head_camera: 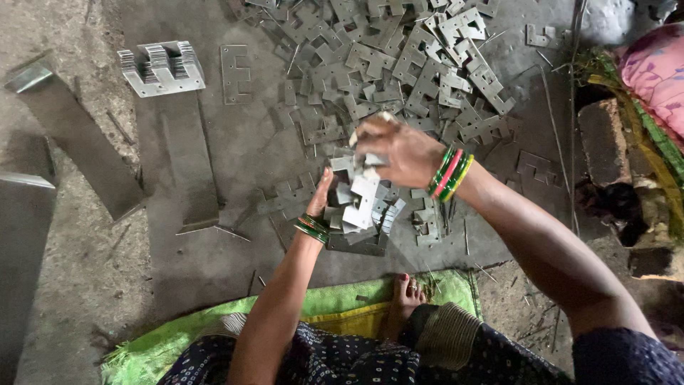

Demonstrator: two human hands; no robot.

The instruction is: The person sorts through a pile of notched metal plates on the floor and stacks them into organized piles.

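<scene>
Dozens of E-shaped steel laminations point(399, 64) litter the floor ahead of me. I judge I'm mid-gathering: my right hand point(399, 151) pinches a few plates over the loose stack point(360, 214), which my left hand point(320, 194) steadies open-palmed. Next I'd square their edges. No container shows; a finished bundle point(162, 68) lies well apart.

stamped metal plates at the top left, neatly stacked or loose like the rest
Neatly stacked: the stamped metal plates stand packed edge to edge in one tidy block, unlike the loose scattered pile lying flat on the floor.
</scene>
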